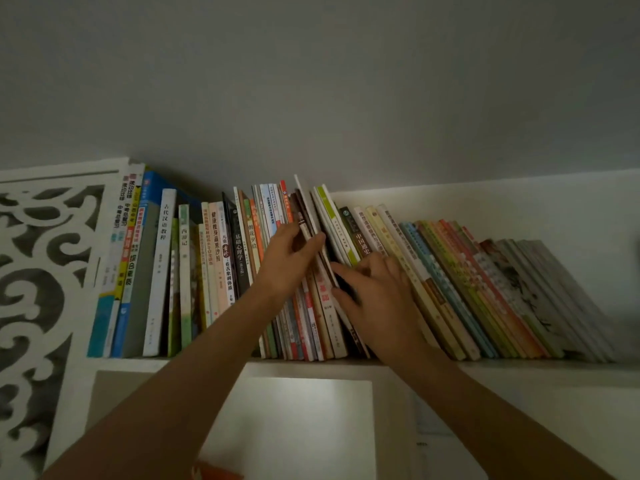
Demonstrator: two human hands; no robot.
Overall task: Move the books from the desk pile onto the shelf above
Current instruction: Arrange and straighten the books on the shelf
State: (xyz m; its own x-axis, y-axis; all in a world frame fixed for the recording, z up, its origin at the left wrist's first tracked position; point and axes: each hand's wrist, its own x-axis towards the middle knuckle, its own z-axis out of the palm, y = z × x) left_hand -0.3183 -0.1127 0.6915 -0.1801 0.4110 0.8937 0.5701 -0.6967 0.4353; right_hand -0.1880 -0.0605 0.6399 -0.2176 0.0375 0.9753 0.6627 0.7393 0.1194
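Head view, dim light. White shelf board point(519, 367) carries a long row of books point(214, 258) with coloured spines; those on the left stand upright, those on the right point(485, 289) lean leftward in a slanted stack. White carved openwork side panel point(41, 271) closes the shelf's left end. Grey wall point(311, 81) above.

Left hand point(287, 261) reaches up mid-row, fingers and thumb round a few thin dark-spined books point(306, 223) tilted at the gap. Right hand point(377, 292) lies just beside it, fingers spread flat against the leaning books' spines, thumb at the dark gap. Both forearms bare. Small orange object point(214, 472) at bottom edge, unidentifiable.
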